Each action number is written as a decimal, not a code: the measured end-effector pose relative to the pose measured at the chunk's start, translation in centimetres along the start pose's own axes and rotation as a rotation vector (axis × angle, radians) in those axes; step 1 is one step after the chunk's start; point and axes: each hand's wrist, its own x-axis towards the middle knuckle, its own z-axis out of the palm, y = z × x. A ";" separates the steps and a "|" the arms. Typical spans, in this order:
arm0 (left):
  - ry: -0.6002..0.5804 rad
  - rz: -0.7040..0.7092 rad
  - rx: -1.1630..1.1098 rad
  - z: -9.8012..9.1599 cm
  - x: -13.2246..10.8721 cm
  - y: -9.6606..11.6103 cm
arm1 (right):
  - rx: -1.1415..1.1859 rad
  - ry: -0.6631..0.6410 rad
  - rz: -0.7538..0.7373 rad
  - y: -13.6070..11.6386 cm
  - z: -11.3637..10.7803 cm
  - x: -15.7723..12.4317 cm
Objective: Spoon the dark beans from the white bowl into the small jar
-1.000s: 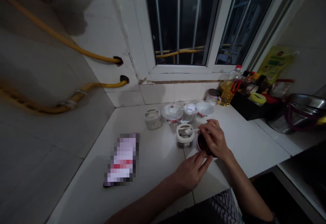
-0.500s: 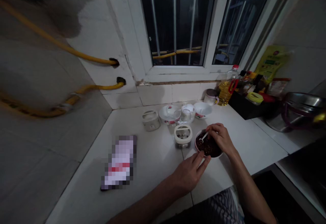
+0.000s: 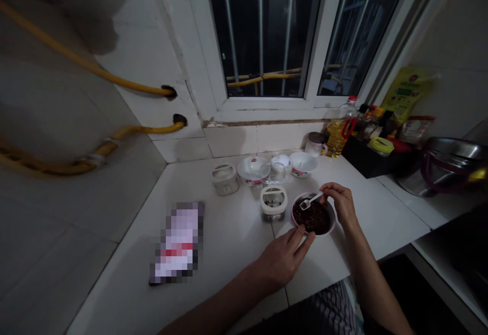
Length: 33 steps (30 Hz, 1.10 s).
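Two hands shown: our right hand (image 3: 341, 205) pinches a small white spoon (image 3: 309, 202), its tip at the dark food (image 3: 311, 218) filling the bowl (image 3: 334, 221) just below the grip; our left hand (image 3: 284, 261) lies open beside the rim.

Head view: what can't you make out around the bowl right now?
All in the head view:
- Bowl: contents too dark to identify.
- Small white spoon: handle end hidden by the right hand.
- Left hand: contact with the bowl can't be told from this angle.
- Flat item: pixelated, unreadable.
- Black caddy: bottle labels too small.
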 end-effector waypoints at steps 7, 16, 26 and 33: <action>0.003 0.004 -0.007 -0.2 0.1 -0.1 | 0.032 0.028 -0.057 -1.5 0.9 0.1; -0.010 -0.009 -0.012 -0.2 0.4 0.1 | -0.463 -0.243 -0.792 -2.8 5.5 -2.0; 0.005 0.000 -0.003 -0.4 0.3 0.0 | -0.400 0.007 -0.497 -2.2 0.9 -0.5; -0.031 0.004 -0.002 -0.2 0.1 0.0 | -0.563 -0.042 -0.488 -1.3 -0.2 -0.2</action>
